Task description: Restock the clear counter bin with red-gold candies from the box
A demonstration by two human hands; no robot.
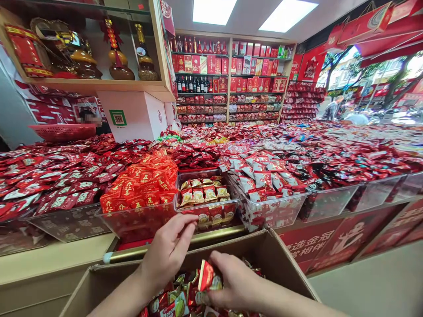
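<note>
My right hand (234,279) is over an open cardboard box (280,255), its fingers closed around a red-and-gold wrapped candy (206,275). More wrapped candies (180,304) fill the box below it. Above the box's far edge is my left hand (168,244), thumb and fingers drawn together in a pinch. Whatever its fingertips hold, if anything, is hidden. Just beyond them stands a clear plastic bin (231,203) with gold-and-red wrapped candies (205,193) arranged in rows.
Left of that bin is one with orange-red packets (142,185); to its right, one with white-and-red packets (264,176). A gold rail (211,237) runs between box and bins. Shelves (228,66) of bottles and boxes line the back. A display cabinet (125,86) overhangs the left.
</note>
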